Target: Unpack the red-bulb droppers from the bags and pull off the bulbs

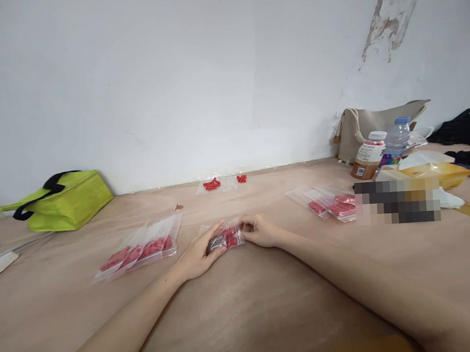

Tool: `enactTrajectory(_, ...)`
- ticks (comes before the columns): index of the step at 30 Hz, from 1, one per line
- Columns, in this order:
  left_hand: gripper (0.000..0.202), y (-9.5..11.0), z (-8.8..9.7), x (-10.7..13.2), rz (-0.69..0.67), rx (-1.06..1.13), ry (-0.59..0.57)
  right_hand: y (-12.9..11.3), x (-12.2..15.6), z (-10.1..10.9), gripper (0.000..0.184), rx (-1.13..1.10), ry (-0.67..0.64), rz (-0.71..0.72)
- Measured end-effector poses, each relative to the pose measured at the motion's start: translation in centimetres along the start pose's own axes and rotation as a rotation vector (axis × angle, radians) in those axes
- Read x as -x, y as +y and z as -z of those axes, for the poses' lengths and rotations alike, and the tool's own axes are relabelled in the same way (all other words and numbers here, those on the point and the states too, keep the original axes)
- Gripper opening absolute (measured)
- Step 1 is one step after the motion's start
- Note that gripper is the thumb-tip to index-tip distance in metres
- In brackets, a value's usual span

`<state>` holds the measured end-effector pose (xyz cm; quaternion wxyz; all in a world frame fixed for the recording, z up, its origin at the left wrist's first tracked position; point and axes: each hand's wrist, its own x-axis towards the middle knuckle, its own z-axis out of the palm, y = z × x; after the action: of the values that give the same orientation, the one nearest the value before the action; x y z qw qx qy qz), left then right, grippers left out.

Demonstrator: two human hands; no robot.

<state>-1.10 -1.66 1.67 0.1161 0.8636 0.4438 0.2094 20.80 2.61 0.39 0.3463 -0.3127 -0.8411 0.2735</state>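
Head view: a small clear bag (231, 235) lies in the middle of the brown surface (227, 314), held between the two hands, low against the surface or just over it; which of the two cannot be told. Its film is thin, shiny and see-through, creased so that it catches pale streaks of light, and the right end looks crumpled and loose. Inside, bright red pieces sit bunched together, small and rounded or stubby, their exact shape blurred by the plastic. Toward the left end, a dark grey-brown patch (217, 243) shows beside the red, glossy under the film; what it is cannot be made out. The left hand (200, 255) pinches that end, thumb along the near edge and fingers over the far side. The right hand (261, 231) has its fingers curled in, thumb and forefinger pinching the right edge of the film. Just left of the left hand, overlapping clear bags with red pieces (144, 249) lie fanned out in a slanting row, and a similar cluster of bags (329, 205) lies to the right, beyond the right forearm. Near the wall, more red pieces (212, 184) rest on clear plastic.
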Motion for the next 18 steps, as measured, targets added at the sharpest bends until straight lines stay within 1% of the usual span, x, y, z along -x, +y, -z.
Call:
enactTrajectory(1, 0.057, -0.02, 0.04, -0.01, 0.0, -0.002, -0.001, -0.03, -0.1, -0.16, 0.009, 0.014, 0.025, 0.001)
enactTrajectory(3, 0.055, -0.05, 0.1, -0.02, -0.001, -0.013, 0.0, -0.01, -0.22, -0.43, 0.013, 0.022, 0.043, 0.004)
enactTrajectory(5, 0.054, -0.06, 0.12, 0.0, 0.0, -0.034, 0.006, 0.01, -0.21, -0.53, 0.02, 0.003, 0.023, -0.01)
enactTrajectory(10, 0.049, 0.01, 0.02, 0.03, 0.001, -0.056, 0.025, -0.2, -0.13, -0.24, 0.025, -0.108, -0.086, -0.067)
enactTrajectory(15, 0.05, 0.02, -0.06, -0.02, -0.013, -0.054, 0.052, -0.45, -0.26, -0.3, 0.028, -0.208, -0.08, -0.107)
enactTrajectory(18, 0.047, 0.08, -0.06, -0.05, -0.012, -0.051, 0.053, -0.44, -0.3, -0.53, 0.031, -0.205, -0.083, -0.158)
